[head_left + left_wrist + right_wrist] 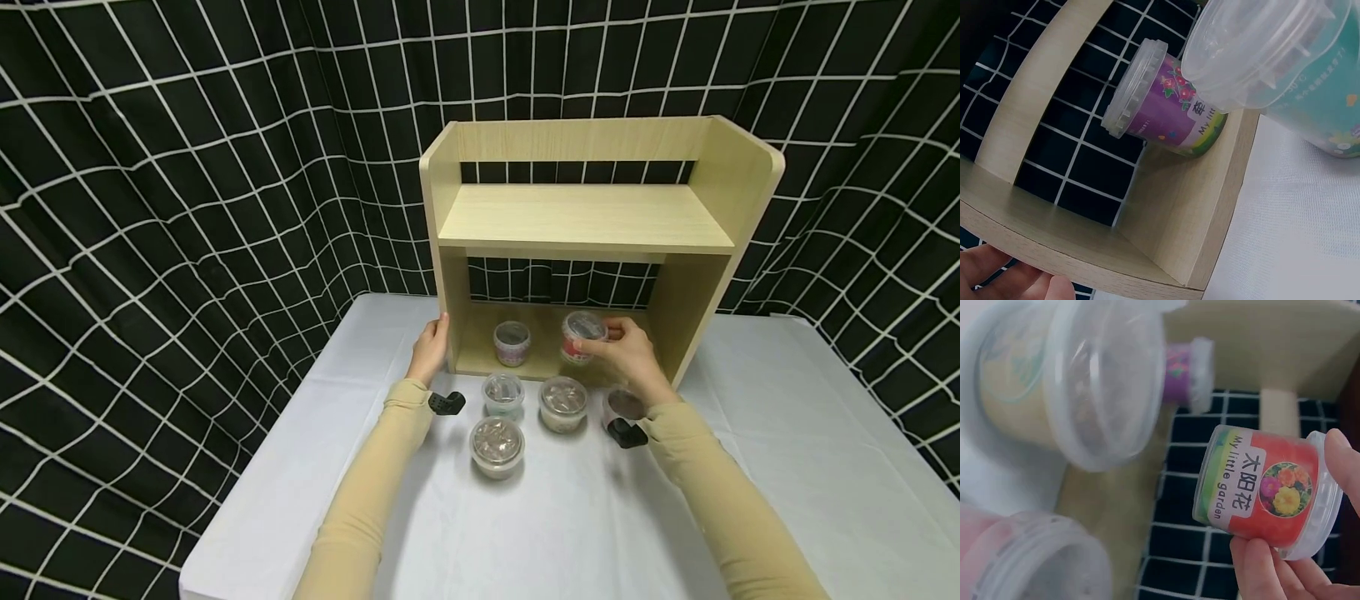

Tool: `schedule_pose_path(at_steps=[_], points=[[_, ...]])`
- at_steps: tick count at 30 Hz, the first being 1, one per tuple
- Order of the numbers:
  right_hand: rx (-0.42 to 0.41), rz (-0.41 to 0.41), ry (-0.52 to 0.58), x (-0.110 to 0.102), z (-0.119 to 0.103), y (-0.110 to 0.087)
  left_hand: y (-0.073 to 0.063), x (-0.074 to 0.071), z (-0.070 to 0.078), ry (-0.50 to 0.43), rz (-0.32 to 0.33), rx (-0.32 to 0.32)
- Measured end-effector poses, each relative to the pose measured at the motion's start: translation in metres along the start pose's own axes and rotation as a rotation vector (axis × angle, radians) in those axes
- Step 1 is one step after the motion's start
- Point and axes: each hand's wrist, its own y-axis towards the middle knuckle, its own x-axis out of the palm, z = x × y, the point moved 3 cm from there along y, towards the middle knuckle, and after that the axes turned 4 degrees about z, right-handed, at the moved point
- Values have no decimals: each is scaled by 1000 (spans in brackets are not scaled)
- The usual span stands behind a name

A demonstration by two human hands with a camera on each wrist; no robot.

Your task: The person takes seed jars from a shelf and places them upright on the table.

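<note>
My right hand [626, 350] pinches a small clear-lidded plastic cup with a red flower label [1266, 487] by its rim, thumb on one side and fingers on the other. The cup is tilted in the lower compartment of the wooden shelf [585, 218]. My left hand [430, 346] touches the outside of the shelf's left panel; in the left wrist view its fingers [1016, 281] show beside that panel. A purple-labelled cup [512, 343] stands on the lower board, left of the red one.
In front of the shelf, on the white-covered table [300, 500], stand a teal-labelled cup [503, 395], two pale lidded cups, one nearer [497, 447] and one farther [563, 405], and a pinkish cup [622, 405] beneath the right wrist. Black gridded curtain [225, 167] hangs behind.
</note>
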Motion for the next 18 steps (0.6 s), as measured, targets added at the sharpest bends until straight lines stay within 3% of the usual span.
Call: schedule_pose_path(at_steps=[18], points=[[-103, -94, 91, -1, -12, -60, -3, -1, 5, 26, -15, 5]])
